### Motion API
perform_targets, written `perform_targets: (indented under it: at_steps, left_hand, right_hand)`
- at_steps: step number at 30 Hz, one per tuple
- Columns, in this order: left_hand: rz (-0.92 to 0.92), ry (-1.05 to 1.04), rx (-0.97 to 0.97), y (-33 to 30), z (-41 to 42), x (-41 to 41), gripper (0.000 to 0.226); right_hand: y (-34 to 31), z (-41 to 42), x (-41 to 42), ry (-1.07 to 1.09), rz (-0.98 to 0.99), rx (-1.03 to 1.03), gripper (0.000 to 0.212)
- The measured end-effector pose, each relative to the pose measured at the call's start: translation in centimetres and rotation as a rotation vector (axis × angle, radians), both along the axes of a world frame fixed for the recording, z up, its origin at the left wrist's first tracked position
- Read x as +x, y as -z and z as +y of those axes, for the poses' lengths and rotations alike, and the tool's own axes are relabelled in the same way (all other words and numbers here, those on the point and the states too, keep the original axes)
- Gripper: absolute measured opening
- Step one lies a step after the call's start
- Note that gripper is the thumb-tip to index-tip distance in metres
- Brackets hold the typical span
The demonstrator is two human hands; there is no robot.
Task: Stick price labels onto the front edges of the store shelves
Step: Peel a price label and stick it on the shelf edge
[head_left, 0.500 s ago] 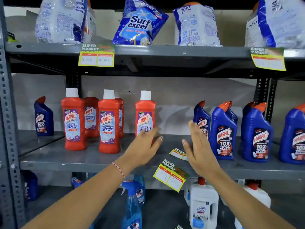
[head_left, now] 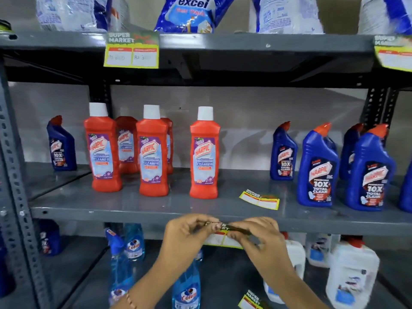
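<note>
A yellow-and-green price label (head_left: pixel 219 238) hangs at the front edge of the middle grey shelf (head_left: pixel 111 214). My left hand (head_left: pixel 185 237) pinches its top edge from the left, and my right hand (head_left: pixel 258 237) pinches it from the right. A spare blank label (head_left: pixel 259 199) lies flat on the middle shelf between the red and blue bottles. Two more labels are stuck on the top shelf edge, one at left (head_left: pixel 132 50) and one at far right (head_left: pixel 393 52). Another label (head_left: pixel 250 301) lies on the bottom shelf.
Red Harpic bottles (head_left: pixel 152 152) and blue Harpic bottles (head_left: pixel 317 166) stand on the middle shelf. Detergent bags (head_left: pixel 191 13) sit on top. Blue Colin sprays (head_left: pixel 187 286) and white jugs (head_left: pixel 352 275) fill the bottom shelf. A perforated steel upright (head_left: pixel 13 175) runs down the left.
Both hands dropped from flat over the middle shelf to its front edge and closed on the hanging label, which now sits straight rather than tilted. The camera moved closer.
</note>
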State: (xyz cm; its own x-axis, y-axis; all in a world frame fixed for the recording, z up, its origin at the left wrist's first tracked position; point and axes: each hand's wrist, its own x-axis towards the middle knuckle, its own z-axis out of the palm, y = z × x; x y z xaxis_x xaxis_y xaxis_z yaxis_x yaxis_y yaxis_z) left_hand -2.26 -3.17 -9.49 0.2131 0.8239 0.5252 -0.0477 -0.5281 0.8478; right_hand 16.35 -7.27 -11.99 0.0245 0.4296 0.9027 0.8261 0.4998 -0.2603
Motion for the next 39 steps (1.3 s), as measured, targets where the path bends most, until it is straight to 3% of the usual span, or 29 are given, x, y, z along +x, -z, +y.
perform_targets:
  at_steps: [6,11,21,27,30,32,36,37,39]
  left_hand:
    - [-0.115,-0.238,-0.089,0.6,1.5,-9.3,0.024]
    - [-0.058,-0.477,-0.180,0.9,4.4,-16.0,0.019]
    - [0.044,-0.604,-0.156,0.7,7.1,-16.8,0.016]
    - [0.018,-0.732,-0.025,1.3,7.4,-17.8,0.040]
    - [-0.102,-0.713,0.031,1.2,7.2,-17.5,0.038]
    - [-0.160,-0.670,0.067,0.9,6.9,-16.7,0.029]
    - [-0.173,-0.513,0.124,-0.3,5.5,-13.0,0.023]
    - [-0.166,-0.471,0.151,-0.7,5.0,-11.8,0.025]
    - [-0.149,-0.384,0.191,-1.2,4.4,-9.5,0.029]
  right_hand:
    - [-1.2,4.2,-11.3,-0.124,0.077,-0.106,0.012]
    - [-0.9,8.3,-18.9,-0.014,0.043,-0.138,0.007]
    - [-0.4,10.0,-20.9,0.192,-0.050,-0.075,0.008]
    - [-1.1,8.4,-18.7,0.324,0.009,-0.048,0.011]
    - [-1.8,6.7,-14.3,0.414,0.171,-0.020,0.018]
    - [-2.8,6.0,-9.7,0.609,0.321,-0.037,0.013]
    - [-4.9,5.3,-1.6,0.972,0.357,-0.488,0.029]
    - [-5.3,5.4,-0.4,0.995,0.325,-0.609,0.030]
    - [-6.1,5.8,1.0,0.908,0.324,-0.664,0.026]
